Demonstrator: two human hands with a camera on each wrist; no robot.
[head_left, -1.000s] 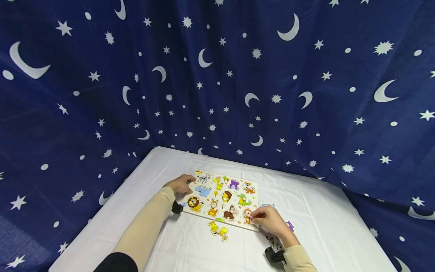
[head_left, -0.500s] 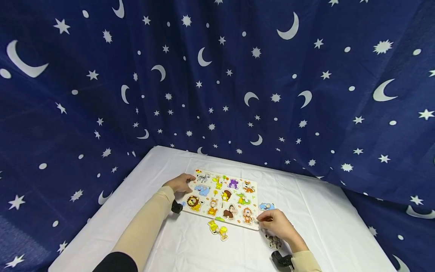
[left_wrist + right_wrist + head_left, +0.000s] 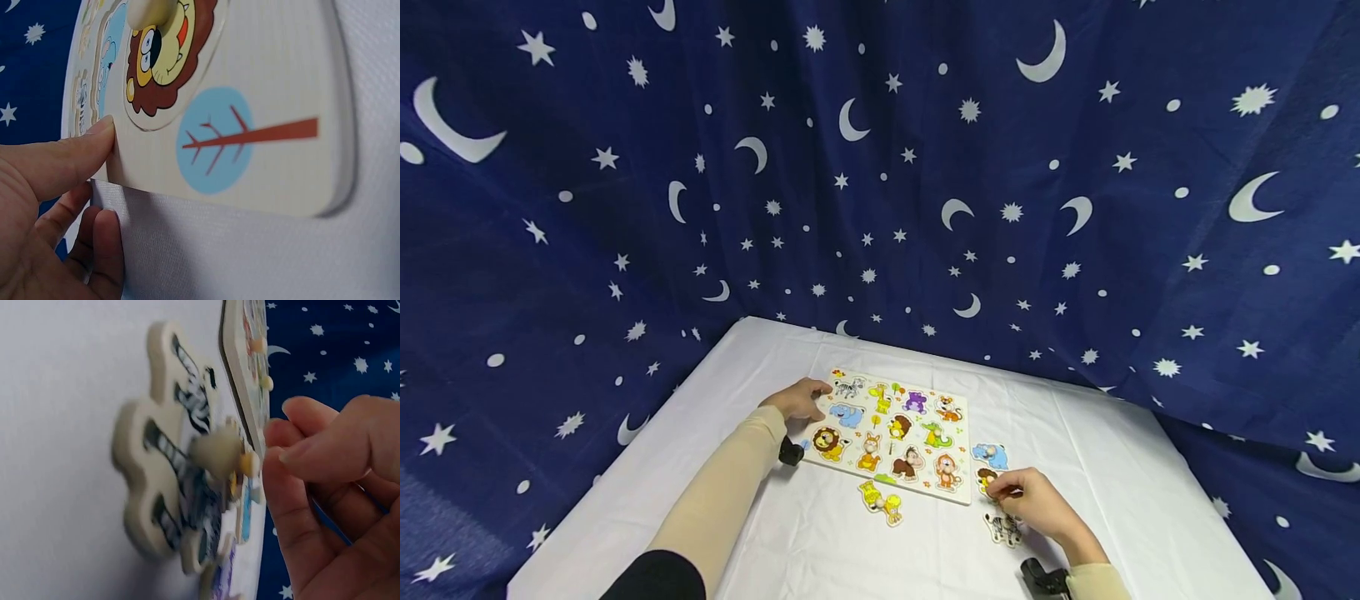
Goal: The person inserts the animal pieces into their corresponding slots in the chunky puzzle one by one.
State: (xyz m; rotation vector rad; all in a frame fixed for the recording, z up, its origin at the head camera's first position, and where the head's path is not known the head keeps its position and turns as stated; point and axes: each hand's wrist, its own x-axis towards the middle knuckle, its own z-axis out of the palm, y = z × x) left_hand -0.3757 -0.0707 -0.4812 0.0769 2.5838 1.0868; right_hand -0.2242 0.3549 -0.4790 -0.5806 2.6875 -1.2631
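Observation:
My left hand stays at the left edge of a wooden animal puzzle board; in the left wrist view its thumb lies on the face and the other fingers curl by the rim, gripping it. The lion piece sits in its slot. Right of the board, my right hand hovers with loosely bent fingers, nothing between thumb and index. Below its fingertips lie a knobbed zebra piece and a brown-and-yellow hedgehog piece, partly covered by the hand in the head view.
A blue elephant piece lies at the board's right edge, a yellow giraffe piece in front of it. Part of a purple piece shows in the right wrist view. A starry blue curtain hangs behind the white-covered table.
My right hand has left the monkey piece at the board's lower right corner and moved right, over the loose pieces; the hedgehog piece has come into view. The left hand stays in place.

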